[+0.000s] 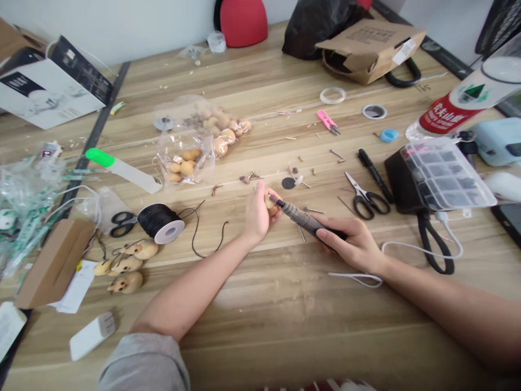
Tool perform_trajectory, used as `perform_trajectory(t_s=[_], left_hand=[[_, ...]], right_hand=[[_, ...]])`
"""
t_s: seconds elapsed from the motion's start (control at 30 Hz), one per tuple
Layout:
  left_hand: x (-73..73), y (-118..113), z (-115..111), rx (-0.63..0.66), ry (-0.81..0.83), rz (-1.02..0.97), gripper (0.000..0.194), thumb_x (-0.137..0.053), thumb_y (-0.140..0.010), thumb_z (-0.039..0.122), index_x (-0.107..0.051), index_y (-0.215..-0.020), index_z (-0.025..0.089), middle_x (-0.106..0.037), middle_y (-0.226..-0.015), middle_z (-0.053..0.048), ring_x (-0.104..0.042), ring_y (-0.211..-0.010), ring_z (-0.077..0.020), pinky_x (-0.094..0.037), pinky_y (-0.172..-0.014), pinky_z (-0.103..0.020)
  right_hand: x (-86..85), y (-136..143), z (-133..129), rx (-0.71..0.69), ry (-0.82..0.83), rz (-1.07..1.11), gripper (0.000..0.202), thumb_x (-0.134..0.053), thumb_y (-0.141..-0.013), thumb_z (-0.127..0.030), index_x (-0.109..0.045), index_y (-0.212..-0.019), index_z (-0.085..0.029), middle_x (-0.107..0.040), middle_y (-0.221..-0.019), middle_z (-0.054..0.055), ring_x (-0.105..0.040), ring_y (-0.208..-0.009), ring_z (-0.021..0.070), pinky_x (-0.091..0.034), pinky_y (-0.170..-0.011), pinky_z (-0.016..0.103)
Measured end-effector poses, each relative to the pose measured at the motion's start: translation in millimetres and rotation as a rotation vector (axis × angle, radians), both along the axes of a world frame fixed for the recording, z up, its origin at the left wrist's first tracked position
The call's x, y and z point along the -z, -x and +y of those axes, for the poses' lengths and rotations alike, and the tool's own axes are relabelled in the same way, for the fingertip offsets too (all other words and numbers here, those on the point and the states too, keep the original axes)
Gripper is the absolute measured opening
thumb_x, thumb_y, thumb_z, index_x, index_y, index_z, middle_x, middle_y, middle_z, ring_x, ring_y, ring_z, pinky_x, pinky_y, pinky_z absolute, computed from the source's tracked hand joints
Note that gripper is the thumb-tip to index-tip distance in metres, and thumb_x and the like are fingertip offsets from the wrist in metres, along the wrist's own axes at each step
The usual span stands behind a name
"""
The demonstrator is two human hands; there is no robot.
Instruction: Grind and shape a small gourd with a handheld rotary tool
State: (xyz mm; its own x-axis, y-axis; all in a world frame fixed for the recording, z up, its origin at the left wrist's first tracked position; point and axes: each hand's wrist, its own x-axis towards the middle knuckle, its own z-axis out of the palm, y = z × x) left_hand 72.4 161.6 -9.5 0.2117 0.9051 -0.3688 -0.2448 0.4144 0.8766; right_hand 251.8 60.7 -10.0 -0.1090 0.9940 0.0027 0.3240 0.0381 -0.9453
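Underneath both sets of fingers spread a wood-grain table [252, 336], and to the right, beyond the right fingers, sat a clear compartment box [445, 168]. The right hand [352, 241] had its fingers closed around the grip of a pen-style rotary tool [305, 219], whose nose pointed towards the left fingertips. Open-bladed scissors [365, 201] lay beyond the right fingers, best left out of the working hand's way. The left hand [256, 214] had its fingers curled, nearly shut, about a small tan gourd [269, 202], partly hidden by them. Smallest was the brownish bit [275, 200], right at the gourd beside those fingertips; whether it was spinning or pressing, I couldn't tell. A light, even stroke seemed wisest, with the gourd braced firmly, the tool wrist steady and the left fingertips tucked behind the bit's path.
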Motion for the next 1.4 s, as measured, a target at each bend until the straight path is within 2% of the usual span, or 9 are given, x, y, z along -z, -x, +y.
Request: perform_trajectory(t_s=[0.17,0.33,0.57,0.73,0.87,1.13,1.23,1.4], left_hand=[[3.0,0,0,0.0,-0.012,-0.073,0.059,-0.047,-0.096,0.052,-0.052,-0.05,0.016,-0.048,-0.047,-0.001,-0.041,-0.037,-0.0054,-0.023,-0.037,-0.017],[3.9,0,0,-0.01,-0.011,-0.106,0.046,-0.051,-0.092,0.035,-0.053,-0.05,0.015,-0.05,-0.053,-0.002,-0.042,-0.043,-0.0059,-0.029,-0.04,-0.017],[-5.1,-1,1,-0.014,-0.016,-0.18,0.04,-0.04,-0.088,0.017,-0.051,-0.049,0.015,-0.05,-0.057,-0.003,-0.044,-0.048,-0.0074,-0.029,-0.045,-0.02],[-9.4,-2,-3,-0.013,0.04,-0.228,0.041,-0.04,-0.092,0.025,-0.051,-0.054,0.017,-0.051,-0.06,-0.003,-0.047,-0.055,-0.009,-0.034,-0.05,-0.021],[-10.4,-1,-2,0.009,0.138,-0.261,0.041,-0.044,-0.094,0.03,-0.048,-0.055,0.017,-0.049,-0.061,-0.003,-0.046,-0.055,-0.0096,-0.032,-0.049,-0.021],[-11.4,-1,-1,0.015,0.146,-0.35,0.037,-0.04,-0.088,0.017,-0.049,-0.052,0.016,-0.048,-0.057,-0.004,-0.048,-0.057,-0.0115,-0.035,-0.052,-0.021],[-13.5,-2,-2,0.007,0.216,-0.406,0.032,-0.041,-0.085,0.015,-0.048,-0.053,0.016,-0.047,-0.058,-0.003,-0.046,-0.056,-0.0115,-0.038,-0.055,-0.021],[-14.7,-2,-3,0.091,0.349,-0.487,0.028,-0.04,-0.082,0.014,-0.046,-0.055,0.017,-0.043,-0.057,-0.002,-0.042,-0.052,-0.011,-0.037,-0.052,-0.022]], right_hand=[[0.5,0,0,0.002,0.01,-0.003,0.042,-0.059,-0.093,-0.045,-0.077,-0.117,-0.016,-0.059,-0.06,-0.001,-0.053,-0.053,0.0135,-0.042,-0.053,0.026],[-1.4,0,1,-0.008,0.029,-0.002,0.043,-0.057,-0.093,-0.045,-0.077,-0.118,-0.016,-0.06,-0.06,-0.001,-0.051,-0.052,0.0127,-0.042,-0.053,0.026],[0.4,-1,1,-0.005,-0.002,-0.01,0.041,-0.058,-0.093,-0.043,-0.078,-0.117,-0.017,-0.061,-0.06,0.0,-0.05,-0.051,0.0126,-0.041,-0.052,0.026],[-0.2,-1,0,-0.018,0.012,0.001,0.04,-0.058,-0.093,-0.043,-0.078,-0.117,-0.018,-0.06,-0.061,0.0,-0.05,-0.051,0.0126,-0.041,-0.051,0.026],[1.2,-1,-1,0.002,0.039,0.014,0.042,-0.057,-0.094,-0.046,-0.077,-0.119,-0.018,-0.059,-0.06,-0.001,-0.049,-0.05,0.0121,-0.041,-0.051,0.026],[-2.7,0,1,-0.041,-0.009,-0.026,0.039,-0.054,-0.097,-0.04,-0.077,-0.118,-0.016,-0.059,-0.061,0.0,-0.052,-0.051,0.0115,-0.044,-0.053,0.024],[-3.6,1,1,-0.055,-0.058,-0.05,0.039,-0.054,-0.098,-0.038,-0.077,-0.118,-0.014,-0.061,-0.061,0.0,-0.052,-0.05,0.011,-0.044,-0.052,0.024],[-2.9,3,1,-0.046,-0.105,-0.081,0.038,-0.054,-0.098,-0.033,-0.076,-0.119,-0.012,-0.062,-0.06,-0.001,-0.052,-0.048,0.0101,-0.044,-0.051,0.023]])
